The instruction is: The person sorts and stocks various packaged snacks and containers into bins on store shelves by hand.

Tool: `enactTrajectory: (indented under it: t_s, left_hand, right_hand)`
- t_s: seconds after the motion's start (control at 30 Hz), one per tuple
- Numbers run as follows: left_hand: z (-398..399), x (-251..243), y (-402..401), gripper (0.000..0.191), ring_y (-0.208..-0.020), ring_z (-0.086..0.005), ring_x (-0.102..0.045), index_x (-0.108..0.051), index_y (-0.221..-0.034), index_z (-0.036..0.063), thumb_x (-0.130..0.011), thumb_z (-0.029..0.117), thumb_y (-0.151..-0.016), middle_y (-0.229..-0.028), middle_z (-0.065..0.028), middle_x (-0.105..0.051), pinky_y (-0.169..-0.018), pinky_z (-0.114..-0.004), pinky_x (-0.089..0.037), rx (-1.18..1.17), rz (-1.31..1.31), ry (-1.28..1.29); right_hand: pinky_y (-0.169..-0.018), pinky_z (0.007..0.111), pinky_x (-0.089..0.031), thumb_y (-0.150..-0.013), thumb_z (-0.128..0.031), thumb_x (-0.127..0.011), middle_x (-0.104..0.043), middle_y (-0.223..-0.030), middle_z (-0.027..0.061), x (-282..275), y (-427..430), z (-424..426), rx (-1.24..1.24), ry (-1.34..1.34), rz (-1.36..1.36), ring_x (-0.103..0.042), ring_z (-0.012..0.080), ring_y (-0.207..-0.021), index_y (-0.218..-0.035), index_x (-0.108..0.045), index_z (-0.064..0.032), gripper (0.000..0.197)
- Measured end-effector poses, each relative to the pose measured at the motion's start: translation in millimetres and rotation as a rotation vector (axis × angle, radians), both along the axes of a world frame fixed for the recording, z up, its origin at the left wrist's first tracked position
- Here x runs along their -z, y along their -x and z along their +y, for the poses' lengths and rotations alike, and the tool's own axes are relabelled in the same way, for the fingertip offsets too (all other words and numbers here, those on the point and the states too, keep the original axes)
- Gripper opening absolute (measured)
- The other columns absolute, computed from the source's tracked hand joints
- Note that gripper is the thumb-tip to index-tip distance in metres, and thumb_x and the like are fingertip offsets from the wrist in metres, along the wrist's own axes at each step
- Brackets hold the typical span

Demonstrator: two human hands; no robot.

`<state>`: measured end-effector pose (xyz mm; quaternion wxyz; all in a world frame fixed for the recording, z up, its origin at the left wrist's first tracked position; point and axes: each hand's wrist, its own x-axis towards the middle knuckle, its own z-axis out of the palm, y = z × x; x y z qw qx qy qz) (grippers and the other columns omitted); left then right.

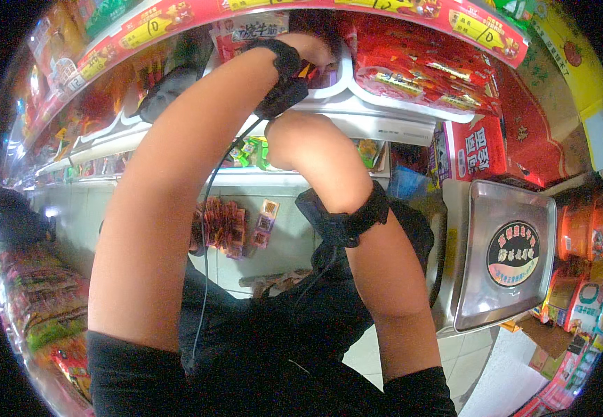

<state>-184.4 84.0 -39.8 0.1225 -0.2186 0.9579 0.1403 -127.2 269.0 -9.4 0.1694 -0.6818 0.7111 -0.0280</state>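
Note:
My left hand (312, 48) reaches into a white plastic bin (342, 83) on the shelf, under the upper price strip. Small purple snack packets (325, 79) lie in that bin by the hand. Its fingertips are hidden, so any grip cannot be seen. Lower and nearer to me, my right hand (304, 136) is bent in front of the white shelf edge, its fingers turned out of sight. Small green packets (249, 152) show on the lower shelf beside it. Each wrist wears a black strap with a device, and a cable hangs from the left one.
Red snack packets (411, 78) fill the adjoining bin. A price strip (327, 4) runs overhead. Below, a bunch of small packets (223, 227) and a separate strip of packets (266, 223) lie on the floor. At right are a metal scale tray (520, 208) and a red carton (476, 148).

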Motion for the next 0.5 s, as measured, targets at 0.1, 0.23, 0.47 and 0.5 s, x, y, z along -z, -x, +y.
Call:
enactTrajectory:
  t_s: [0.1,0.23,0.47,0.5]
  left_hand:
    - [-3,8,7,0.035,-0.081,-0.0238,-0.06,-0.061,-0.097,0.0029,-0.053,0.032,-0.08,-0.092,-0.0158,-0.063,-0.07,-0.038,-0.048,-0.002,0.014,0.032]
    - [28,-23,-1,0.032,-0.068,-0.0219,-0.057,-0.06,-0.095,0.0024,-0.057,0.03,-0.078,-0.084,-0.0128,-0.064,-0.061,-0.038,-0.047,-0.24,-0.065,0.034]
    - [-51,46,-39,0.034,-0.08,-0.0256,-0.06,-0.058,-0.106,0.0003,-0.049,0.02,-0.08,-0.095,-0.0152,-0.064,-0.07,-0.039,-0.047,-0.158,0.248,-0.409]
    - [-46,46,-34,0.034,-0.08,-0.0247,-0.06,-0.058,-0.105,0.0002,-0.049,0.023,-0.081,-0.094,-0.0153,-0.064,-0.071,-0.038,-0.047,-0.177,0.253,-0.493]
  right_hand:
    - [-0.077,0.039,-0.05,-0.072,-0.012,-0.052,-0.063,-0.095,0.0201,2,-2,-4,0.033,-0.031,-0.014,-0.063,0.0316,-0.089,-0.091,-0.066,-0.0012,0.026]
    - [-0.077,0.04,-0.05,-0.073,-0.013,-0.052,-0.063,-0.094,0.0217,-3,13,1,0.087,-0.008,0.014,-0.062,0.0339,-0.087,-0.089,-0.067,-0.0009,0.025]
    - [-0.078,0.048,-0.046,-0.076,-0.006,-0.051,-0.059,-0.086,0.0277,17,29,-28,0.448,0.764,-0.16,-0.058,0.0439,-0.08,-0.091,-0.059,0.0039,0.019]
    - [-0.078,0.049,-0.046,-0.075,-0.004,-0.051,-0.058,-0.085,0.0279,25,34,-31,0.462,0.772,-0.105,-0.057,0.0448,-0.08,-0.095,-0.054,0.0048,0.022]
